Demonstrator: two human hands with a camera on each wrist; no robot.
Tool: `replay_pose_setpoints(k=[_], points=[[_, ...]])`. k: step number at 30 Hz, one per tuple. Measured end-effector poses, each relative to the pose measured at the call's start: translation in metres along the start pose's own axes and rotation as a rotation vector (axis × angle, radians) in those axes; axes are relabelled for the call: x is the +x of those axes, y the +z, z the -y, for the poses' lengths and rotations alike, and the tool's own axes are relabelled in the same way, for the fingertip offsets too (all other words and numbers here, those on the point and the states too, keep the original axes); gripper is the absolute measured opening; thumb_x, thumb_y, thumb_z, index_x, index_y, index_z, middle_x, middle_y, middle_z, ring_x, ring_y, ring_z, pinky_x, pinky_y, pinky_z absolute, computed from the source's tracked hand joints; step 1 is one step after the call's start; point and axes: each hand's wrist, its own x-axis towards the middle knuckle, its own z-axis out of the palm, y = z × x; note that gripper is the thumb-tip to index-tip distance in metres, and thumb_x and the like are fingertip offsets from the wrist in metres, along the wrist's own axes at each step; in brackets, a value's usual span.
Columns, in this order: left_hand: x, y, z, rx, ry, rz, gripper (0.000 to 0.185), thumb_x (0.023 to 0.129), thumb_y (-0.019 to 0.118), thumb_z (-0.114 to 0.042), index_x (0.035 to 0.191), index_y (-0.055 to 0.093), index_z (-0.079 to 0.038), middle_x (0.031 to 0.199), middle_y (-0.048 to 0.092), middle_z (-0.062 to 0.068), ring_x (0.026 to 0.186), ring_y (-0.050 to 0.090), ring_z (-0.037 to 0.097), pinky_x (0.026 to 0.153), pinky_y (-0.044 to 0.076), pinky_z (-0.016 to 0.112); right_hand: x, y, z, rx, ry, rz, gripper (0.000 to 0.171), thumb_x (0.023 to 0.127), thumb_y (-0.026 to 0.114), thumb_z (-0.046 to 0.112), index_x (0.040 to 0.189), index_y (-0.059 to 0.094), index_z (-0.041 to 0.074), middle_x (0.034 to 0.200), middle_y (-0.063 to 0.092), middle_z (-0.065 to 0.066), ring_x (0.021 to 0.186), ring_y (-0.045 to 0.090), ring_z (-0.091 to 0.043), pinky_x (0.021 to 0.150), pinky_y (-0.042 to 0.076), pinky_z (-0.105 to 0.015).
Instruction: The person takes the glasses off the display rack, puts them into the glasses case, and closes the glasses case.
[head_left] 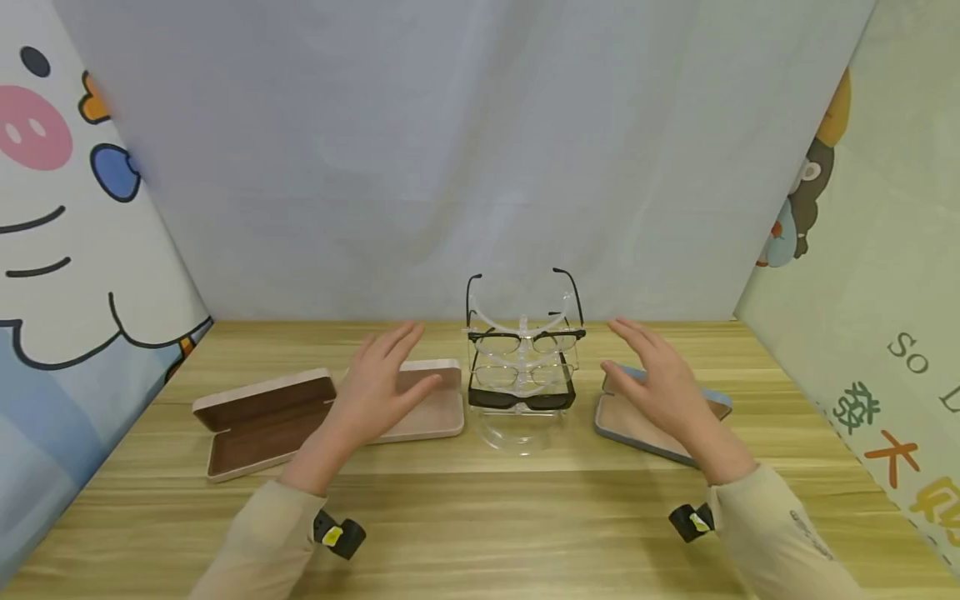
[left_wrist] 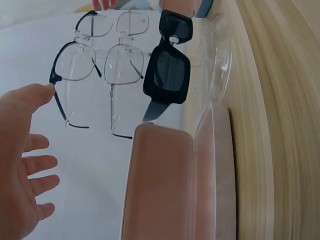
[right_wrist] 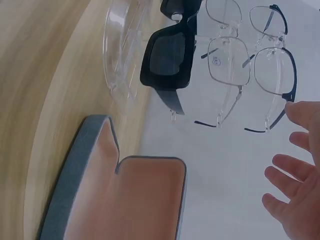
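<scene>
A clear stand (head_left: 517, 433) at the table's middle carries three pairs of glasses: black half-rim glasses (head_left: 525, 338) on top, thin-framed glasses (head_left: 522, 375) in the middle, black sunglasses (head_left: 521, 400) at the bottom. My left hand (head_left: 386, 375) hovers with straight fingers over an open beige case (head_left: 435, 412), left of the stand, holding nothing. My right hand (head_left: 652, 371) hovers the same way over an open grey-blue case (head_left: 637, 429) on the right. In the left wrist view the left hand (left_wrist: 25, 170) reaches toward the half-rim glasses (left_wrist: 75, 65); in the right wrist view the right hand (right_wrist: 295, 175) is near the same pair (right_wrist: 272, 70).
A second open case (head_left: 262, 421), brown inside, lies at the left of the wooden table (head_left: 480, 517). A grey backdrop stands behind, and printed cartoon panels wall in both sides. Small black devices sit at both wrists.
</scene>
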Motion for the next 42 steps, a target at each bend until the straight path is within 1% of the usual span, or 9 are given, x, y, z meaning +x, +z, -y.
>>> replay_pose_setpoints(k=[6,14,23,27,30,32,35,37,42], points=[[0.008,0.004,-0.009,-0.053,0.013,-0.063,0.063,0.086,0.059,-0.038,0.137,0.039,-0.007,0.138,0.043,0.011,0.125,0.040,0.029,0.106,0.027,0.048,0.008,0.007,0.006,0.041,-0.026,-0.056,0.050,0.087,0.062,0.016,0.133,0.045,0.008,0.132,0.047,-0.015,0.120,0.044,-0.034,0.093,0.040,-0.052],[0.015,0.009,-0.019,-0.116,0.014,-0.129,0.054,0.086,0.061,-0.031,0.133,0.046,-0.008,0.130,0.051,0.011,0.119,0.048,0.028,0.101,0.036,0.045,0.014,0.014,0.011,0.061,-0.015,-0.080,0.046,0.087,0.061,0.014,0.131,0.049,0.009,0.124,0.053,-0.016,0.113,0.050,-0.033,0.089,0.043,-0.051],[0.024,0.016,-0.027,-0.154,-0.004,-0.141,0.048,0.087,0.062,-0.028,0.131,0.049,-0.012,0.123,0.057,0.009,0.112,0.052,0.027,0.096,0.041,0.043,0.019,0.021,0.011,0.091,-0.017,-0.119,0.041,0.088,0.059,0.014,0.128,0.052,0.009,0.115,0.058,-0.016,0.104,0.055,-0.032,0.082,0.047,-0.048],[0.030,0.019,-0.030,-0.160,0.004,-0.165,0.042,0.087,0.061,-0.025,0.127,0.053,-0.014,0.118,0.059,0.007,0.108,0.055,0.025,0.094,0.043,0.041,0.022,0.023,0.012,0.096,-0.015,-0.126,0.036,0.088,0.059,0.013,0.124,0.055,0.009,0.111,0.059,-0.014,0.100,0.057,-0.031,0.078,0.049,-0.046],[0.033,0.021,-0.032,-0.160,0.020,-0.191,0.037,0.087,0.062,-0.021,0.122,0.057,-0.014,0.113,0.061,0.006,0.103,0.058,0.024,0.091,0.046,0.039,0.024,0.023,0.013,0.090,-0.020,-0.132,0.032,0.088,0.060,0.012,0.120,0.059,0.009,0.109,0.060,-0.013,0.095,0.059,-0.028,0.072,0.050,-0.042],[0.035,0.021,-0.035,-0.161,0.030,-0.203,0.034,0.086,0.062,-0.019,0.120,0.059,-0.014,0.111,0.062,0.006,0.101,0.059,0.023,0.089,0.047,0.037,0.024,0.024,0.013,0.086,-0.022,-0.141,0.029,0.087,0.060,0.010,0.117,0.061,0.009,0.107,0.061,-0.012,0.083,0.060,-0.024,0.064,0.048,-0.037],[0.037,0.022,-0.037,-0.164,0.026,-0.213,0.030,0.087,0.062,-0.018,0.116,0.062,-0.014,0.108,0.063,0.005,0.098,0.060,0.022,0.087,0.048,0.037,0.025,0.024,0.013,0.084,-0.021,-0.151,0.027,0.088,0.060,0.010,0.115,0.063,0.010,0.105,0.062,-0.010,0.069,0.054,-0.017,0.054,0.040,-0.029],[0.038,0.022,-0.039,-0.166,0.020,-0.217,0.027,0.087,0.062,-0.018,0.113,0.064,-0.013,0.106,0.063,0.005,0.097,0.060,0.022,0.085,0.049,0.037,0.025,0.025,0.013,0.081,-0.023,-0.154,0.026,0.088,0.059,0.010,0.114,0.063,0.011,0.105,0.062,-0.010,0.066,0.050,-0.015,0.052,0.035,-0.027],[0.043,0.022,-0.042,-0.177,-0.008,-0.230,0.021,0.086,0.062,-0.016,0.107,0.066,-0.013,0.103,0.063,0.004,0.095,0.060,0.021,0.083,0.049,0.036,0.028,0.025,0.013,0.080,-0.027,-0.151,0.024,0.088,0.060,0.011,0.111,0.064,0.011,0.103,0.062,-0.008,0.070,0.053,-0.015,0.053,0.035,-0.027]])
